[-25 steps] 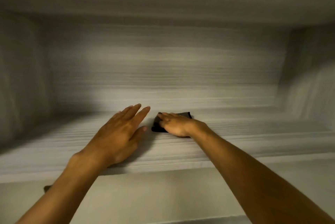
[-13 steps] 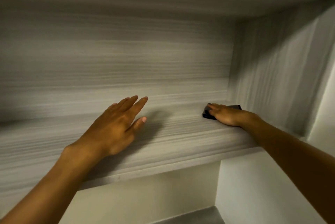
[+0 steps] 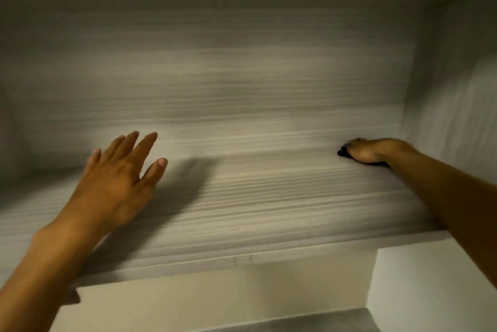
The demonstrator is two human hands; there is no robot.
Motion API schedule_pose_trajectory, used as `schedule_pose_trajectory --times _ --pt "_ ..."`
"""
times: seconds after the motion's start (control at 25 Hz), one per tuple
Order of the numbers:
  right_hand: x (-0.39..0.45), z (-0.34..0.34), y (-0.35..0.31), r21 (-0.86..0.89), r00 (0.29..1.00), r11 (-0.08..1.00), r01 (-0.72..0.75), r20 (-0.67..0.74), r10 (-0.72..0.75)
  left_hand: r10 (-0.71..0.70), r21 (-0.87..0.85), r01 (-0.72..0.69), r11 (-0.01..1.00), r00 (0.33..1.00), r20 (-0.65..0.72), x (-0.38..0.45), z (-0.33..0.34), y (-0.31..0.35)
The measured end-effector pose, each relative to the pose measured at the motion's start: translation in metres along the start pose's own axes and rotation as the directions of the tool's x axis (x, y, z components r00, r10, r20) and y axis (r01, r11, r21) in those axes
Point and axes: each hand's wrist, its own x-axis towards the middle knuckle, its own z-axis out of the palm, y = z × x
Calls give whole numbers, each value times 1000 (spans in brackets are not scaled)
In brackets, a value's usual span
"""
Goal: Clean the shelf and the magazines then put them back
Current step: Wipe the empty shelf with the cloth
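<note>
A: What's the biggest thing in view rn?

B: The shelf (image 3: pixel 269 197), grey wood-grain board, taking up most of the frame w/ back panel and right side wall boxing it in. No magazines showing on it, so prob they're sitting somewhere out of view while the board's getting wiped.

A: And the hands?

B: Left hand (image 3: pixel 118 183) is lying near the front-left part of the board, fingers straight and spread, holding nothing. Looks like it's bracing the person while they're reaching in, tho can't tell if the palm's fully touching or just hovering.

A: Right one?

B: Right hand (image 3: pixel 368 151) is stretching to the far right, close to the corner where board and side wall are meeting. It's pressing down on a dark cloth (image 3: pixel 343 153); fingers look flattish over it, not wrapped round, but it's blurry, so not 100% sure.

A: Why there?

B: Guessing it's working the corner, where dust is collecting. Only 1 small edge of cloth is peeking out left of the fingers.

A: Progress?

B: Shelf wipe is going on; magazines not yet cleaned or put back, as far as I'm judging.
</note>
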Motion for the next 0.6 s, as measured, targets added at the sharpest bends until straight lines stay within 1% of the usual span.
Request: schedule_pose_trajectory --times 0.08,0.16,0.24,0.32,0.44,0.6 --pt "-36 1 -59 23 998 998 63 11 -63 -26 -38 26 999 1000 -9 -13 -6 -13" --pt "-54 4 -126 7 991 991 133 23 -133 -56 -44 55 997 998 -3 -22 -14 -31" --pt "-70 11 -202 -42 968 967 251 38 -250 -90 -36 90 995 996 11 -32 -22 -57" --pt "-79 30 -279 -93 927 922 375 33 -373 -110 -36 110 993 994 -18 -46 -31 -89" --pt "-111 46 -386 -104 851 845 524 33 -523 -103 -63 97 993 990 -101 -70 -45 -126" --pt "-154 56 -509 -130 761 751 647 45 -647 -99 -149 76 986 982 -159 -111 -69 -176"
